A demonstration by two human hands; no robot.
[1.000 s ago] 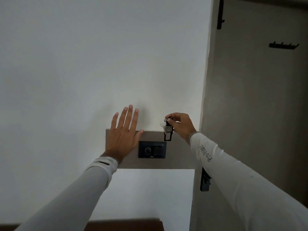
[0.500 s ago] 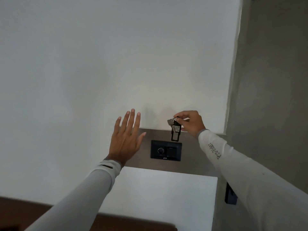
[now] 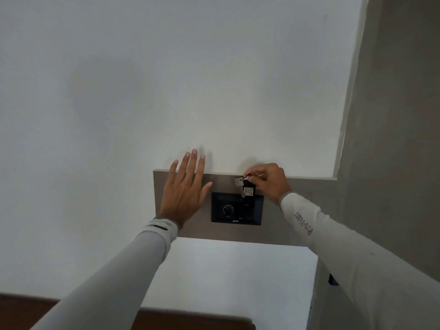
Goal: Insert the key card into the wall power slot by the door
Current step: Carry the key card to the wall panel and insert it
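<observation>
A black wall power unit [image 3: 237, 208] with a round dial on its left half sits on a grey-brown wall panel [image 3: 292, 220]. My right hand [image 3: 270, 181] pinches a key ring with a silver key and a small black key card [image 3: 248, 191]. The card hangs upright at the unit's top right edge; I cannot tell whether its lower end is inside the slot. My left hand [image 3: 184, 191] rests flat with spread fingers on the panel, just left of the unit, holding nothing.
White wall fills the view above and left. A grey door [image 3: 390, 139] stands at the right, with a dark fitting [image 3: 332, 279] low beside my right sleeve. A brown wooden edge [image 3: 166, 319] runs along the bottom.
My right hand has brought the key card down onto the top right of the black unit. My left hand has settled on the panel. The view has shifted closer and lower.
</observation>
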